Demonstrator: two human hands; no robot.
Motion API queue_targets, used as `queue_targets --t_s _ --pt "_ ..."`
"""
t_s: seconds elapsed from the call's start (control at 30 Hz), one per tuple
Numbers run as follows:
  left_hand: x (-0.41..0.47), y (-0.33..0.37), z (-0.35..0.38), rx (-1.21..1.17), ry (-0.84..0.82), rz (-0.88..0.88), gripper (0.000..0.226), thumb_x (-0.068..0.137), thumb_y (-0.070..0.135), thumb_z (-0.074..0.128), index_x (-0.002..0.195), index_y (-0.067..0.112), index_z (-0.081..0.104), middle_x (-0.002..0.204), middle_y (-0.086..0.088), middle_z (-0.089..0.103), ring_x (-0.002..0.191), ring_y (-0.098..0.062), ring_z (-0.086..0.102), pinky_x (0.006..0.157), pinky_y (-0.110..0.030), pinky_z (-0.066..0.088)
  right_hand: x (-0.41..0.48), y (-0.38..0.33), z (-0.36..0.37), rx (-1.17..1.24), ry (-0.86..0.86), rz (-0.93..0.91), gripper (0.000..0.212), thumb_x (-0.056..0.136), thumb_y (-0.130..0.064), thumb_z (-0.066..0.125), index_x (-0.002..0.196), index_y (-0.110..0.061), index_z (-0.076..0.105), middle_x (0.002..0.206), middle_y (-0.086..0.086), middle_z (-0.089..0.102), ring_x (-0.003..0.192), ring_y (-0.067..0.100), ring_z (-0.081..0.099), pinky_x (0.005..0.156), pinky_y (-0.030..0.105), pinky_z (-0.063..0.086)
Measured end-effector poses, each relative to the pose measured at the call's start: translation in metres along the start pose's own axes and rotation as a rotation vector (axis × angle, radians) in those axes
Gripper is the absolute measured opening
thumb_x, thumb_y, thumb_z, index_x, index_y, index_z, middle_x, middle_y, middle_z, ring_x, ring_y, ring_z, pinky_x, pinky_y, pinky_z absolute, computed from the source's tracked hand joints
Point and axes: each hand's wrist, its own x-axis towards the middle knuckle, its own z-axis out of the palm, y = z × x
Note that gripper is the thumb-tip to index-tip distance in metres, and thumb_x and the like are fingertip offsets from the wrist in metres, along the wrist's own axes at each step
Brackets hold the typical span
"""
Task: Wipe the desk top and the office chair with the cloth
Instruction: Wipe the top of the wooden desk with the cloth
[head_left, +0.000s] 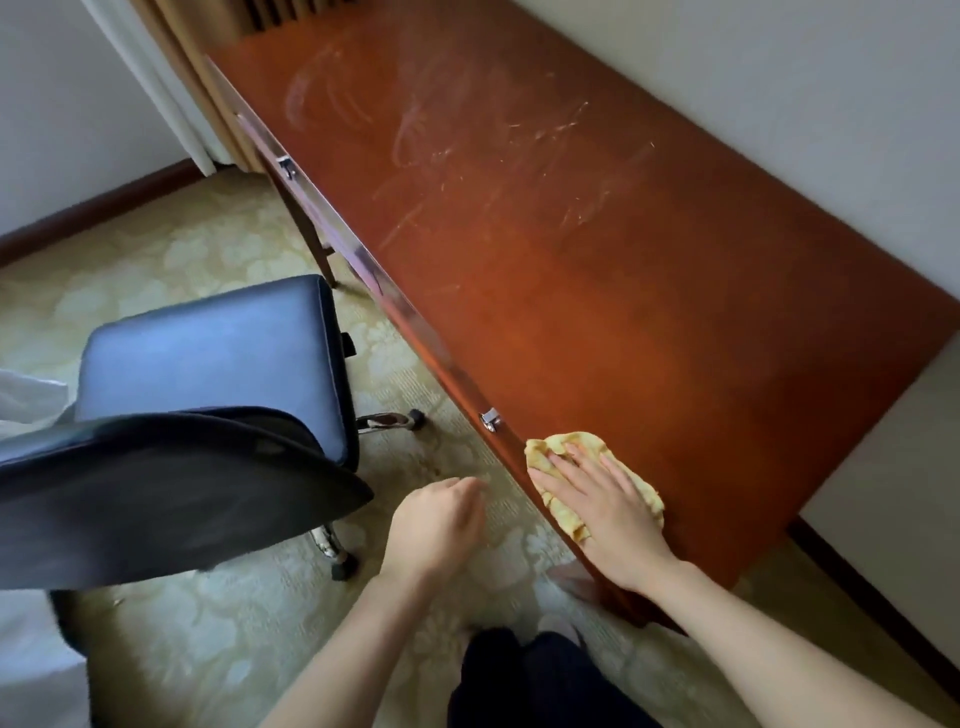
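Chair (208, 364) at left: no sign it's been wiped. Left grip (436, 525) loosely curled over the carpet (218, 639), holding nothing. Right grip (602, 514) flat, fingers straight, pressing cloth (566, 446) onto counter (571, 234) near its front edge. Smears (415, 130) further along; I'd judge most wiping remains.

The right hand (602, 512) lies flat over the cloth (566, 447) and hides its middle, so only yellow edges show. On the left hand (436, 525) the fingertips are blurred and turned away. The chair (208, 364) has its back cut off at the left edge, and the seat hides most of the base. The desk (571, 234) runs past the top edge at its far end. A white thing (31, 400) at the left edge is too cropped to name.
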Motion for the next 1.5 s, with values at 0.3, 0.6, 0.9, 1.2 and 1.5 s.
queue_targets --t_s 0.3,0.6,0.9,1.2,1.5 --pt "0.043 -0.006 -0.019 -0.004 -0.075 0.006 0.027 0.098 0.027 0.040 0.113 0.019 0.061 0.109 0.006 0.064 0.101 -0.019 0.058 0.081 -0.035 0.048 0.010 -0.018 0.008 0.163 0.352 0.765 0.066 0.094 -0.021 0.053 0.149 -0.031 0.020 0.158 -0.005 0.014 0.147 0.015 0.004 0.119 0.037 0.003" --pt "0.099 -0.042 -0.059 -0.015 0.009 -0.129 0.026 0.097 0.027 0.044 0.114 0.025 0.064 0.113 0.009 0.065 0.103 -0.017 0.061 0.078 -0.031 0.048 0.141 0.021 -0.041 0.064 0.304 0.675 0.070 0.094 -0.030 0.050 0.151 -0.035 0.008 0.159 -0.008 0.008 0.146 0.015 -0.002 0.118 0.040 -0.003" --pt "0.150 -0.063 -0.100 -0.048 0.130 -0.292 0.024 0.096 0.023 0.048 0.112 0.025 0.066 0.110 0.006 0.067 0.097 -0.017 0.061 0.073 -0.030 0.047 0.266 -0.008 -0.071 0.031 0.143 0.307 0.073 0.094 -0.034 0.050 0.150 -0.035 0.003 0.160 -0.007 0.004 0.146 0.019 -0.006 0.118 0.044 -0.005" --pt "0.210 -0.035 -0.096 -0.054 0.081 -0.171 0.032 0.093 0.017 0.049 0.123 0.018 0.060 0.128 0.001 0.057 0.118 -0.020 0.050 0.092 -0.031 0.042 0.247 -0.022 -0.061 0.015 0.027 -0.349 0.058 0.089 -0.018 0.048 0.145 -0.028 0.034 0.154 -0.005 0.027 0.147 0.019 0.004 0.116 0.039 -0.007" --pt "0.268 -0.003 -0.061 0.086 -0.171 0.132 0.074 0.095 0.034 0.053 0.152 0.018 0.010 0.160 -0.003 -0.007 0.147 -0.023 -0.008 0.118 -0.037 0.003 0.171 0.033 -0.058 0.076 0.169 -0.313 0.053 0.082 -0.018 0.047 0.131 -0.034 0.053 0.134 -0.009 0.056 0.134 0.016 0.041 0.117 0.037 0.018"
